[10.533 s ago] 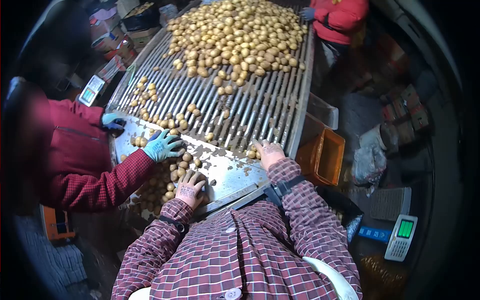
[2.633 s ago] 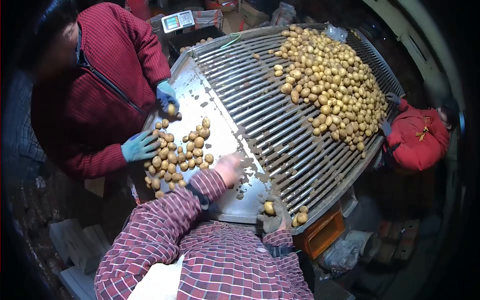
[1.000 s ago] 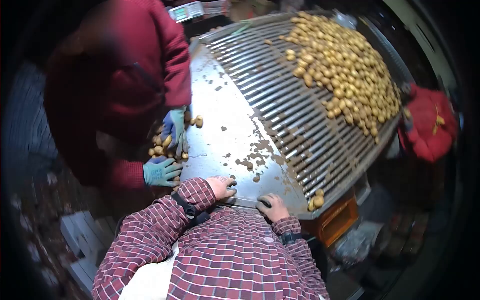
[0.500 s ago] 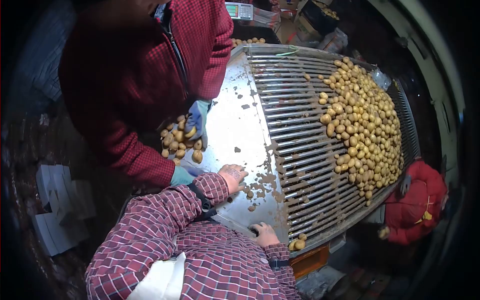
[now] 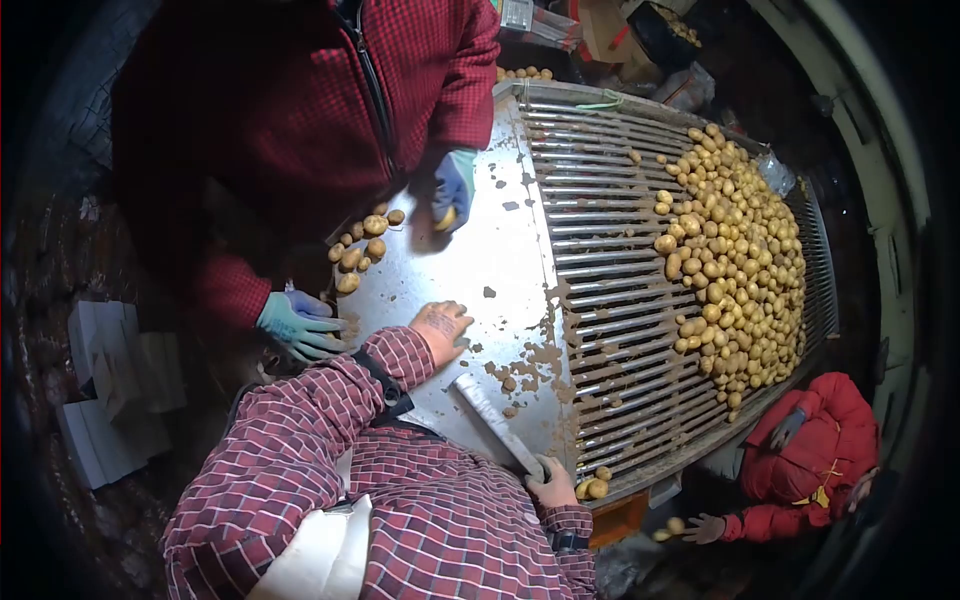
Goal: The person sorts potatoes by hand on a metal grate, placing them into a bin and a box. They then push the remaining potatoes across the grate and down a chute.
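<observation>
Across the middle and right stretched a large slatted grey metal desk (image 5: 600, 270), its bars meeting a smooth silvery sheet-metal apron (image 5: 420, 280) on the left; the gaps probably let loose dirt fall through, while the sheet gave small things a closed surface to lie on. At the apron's left edge stood a co-worker in a dark-red checked jacket (image 5: 270, 110), and at the lower right was another person in a bright-red padded jacket (image 5: 845, 420). A broad heap of round yellow-brown potatoes (image 5: 745, 270) lay on the bars, well apart from the apron.

On the apron, the person's left grip (image 5: 440, 330), a bare hand, was palm down with fingers loosely spread, holding nothing visible, perhaps to steady the lean; what lay under the palm could not be seen. At the near edge, the right grip (image 5: 553, 485) was closed around one end of a long, flat, pale-grey strip (image 5: 497, 425), whose free end slanted over the sheet towards the left grip, presumably held so to lend reach. Its material could not be told.

A small cluster of brown-yellow potatoes (image 5: 375, 225) sat by the co-worker, and a few small yellow potatoes (image 5: 597, 489) just beside the right grip. Dark soil crumbs (image 5: 535, 360) speckled the sheet, thickest near the bars.
</observation>
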Available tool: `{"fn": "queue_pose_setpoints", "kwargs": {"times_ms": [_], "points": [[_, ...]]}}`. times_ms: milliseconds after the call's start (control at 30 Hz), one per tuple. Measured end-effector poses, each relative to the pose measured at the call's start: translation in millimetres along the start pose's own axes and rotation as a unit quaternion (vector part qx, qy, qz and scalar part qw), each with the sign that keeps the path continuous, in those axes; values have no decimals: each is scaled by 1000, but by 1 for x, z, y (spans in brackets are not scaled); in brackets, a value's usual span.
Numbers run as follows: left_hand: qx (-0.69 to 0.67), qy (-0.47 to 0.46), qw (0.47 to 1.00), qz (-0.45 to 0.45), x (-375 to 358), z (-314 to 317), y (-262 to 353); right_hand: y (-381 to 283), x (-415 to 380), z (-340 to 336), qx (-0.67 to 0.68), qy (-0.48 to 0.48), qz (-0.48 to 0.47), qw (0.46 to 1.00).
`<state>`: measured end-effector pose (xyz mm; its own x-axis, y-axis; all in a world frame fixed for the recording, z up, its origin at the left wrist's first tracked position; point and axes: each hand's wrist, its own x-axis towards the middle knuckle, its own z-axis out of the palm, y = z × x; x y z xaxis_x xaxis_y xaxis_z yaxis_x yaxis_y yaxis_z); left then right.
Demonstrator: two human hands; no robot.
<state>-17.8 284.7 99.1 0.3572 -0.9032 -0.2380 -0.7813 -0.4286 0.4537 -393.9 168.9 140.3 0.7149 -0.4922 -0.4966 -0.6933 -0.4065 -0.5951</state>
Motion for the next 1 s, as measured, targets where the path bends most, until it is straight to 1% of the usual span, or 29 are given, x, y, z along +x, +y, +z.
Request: {"fn": "queue_pose_setpoints", "kwargs": {"times_ms": [33,100,133,233,267,300,333,367,400,467,500,567,600,633,700,733,767,833,900,967,1000], "points": [[2,6,1000,2,2,-4,-9,4,3,5,-2,5,-4,1000],[9,-16,996,-82,5,-19,-20,-4,6,10,3,72,9,997],[9,-9,997,-79,2,-20,-19,-8,10,14,-22,92,1,995],[-43,-12,996,-79,-21,-16,-11,-23,38,34,-33,129,-18,991],[-56,-6,997,-46,-29,-4,-11,-35,51,38,-29,133,-22,990],[-53,8,998,-10,-37,16,-14,-49,64,41,-38,120,-20,992],[-51,-9,999,3,-49,31,-13,-61,73,41,-48,105,-17,993],[-49,-25,998,14,-59,31,-9,-70,79,42,-48,106,-24,993],[-48,-19,999,8,-64,28,-11,-78,85,44,-71,109,-22,991],[56,-47,996,50,-80,21,-17,-89,96,49,-109,94,-20,989],[55,-46,997,42,-89,19,-20,-93,101,53,-110,88,-26,990],[-8,-17,998,62,-107,20,-21,-104,109,58,-145,85,-36,985],[-22,-5,997,69,-118,26,-22,-107,117,64,-130,83,-63,986],[-25,-8,998,64,-129,33,-23,-111,122,69,-130,77,-63,986],[-72,47,995,48,-150,43,-28,-139,133,78,-179,52,-68,980],[-89,38,995,20,-157,46,-34,-151,140,85,-185,43,-65,980],[-91,39,995,14,-166,47,-39,-162,147,94,-191,33,-63,979],[-89,91,992,-4,-184,47,-47,-175,166,120,-199,34,-78,976],[-91,79,992,-25,-195,35,-42,-200,176,132,-199,11,-90,976],[-45,85,995,-32,-202,30,-38,-216,187,147,-180,19,-124,976],[-43,59,996,-42,-203,30,-37,-227,191,148,-170,-6,-102,980]]}}
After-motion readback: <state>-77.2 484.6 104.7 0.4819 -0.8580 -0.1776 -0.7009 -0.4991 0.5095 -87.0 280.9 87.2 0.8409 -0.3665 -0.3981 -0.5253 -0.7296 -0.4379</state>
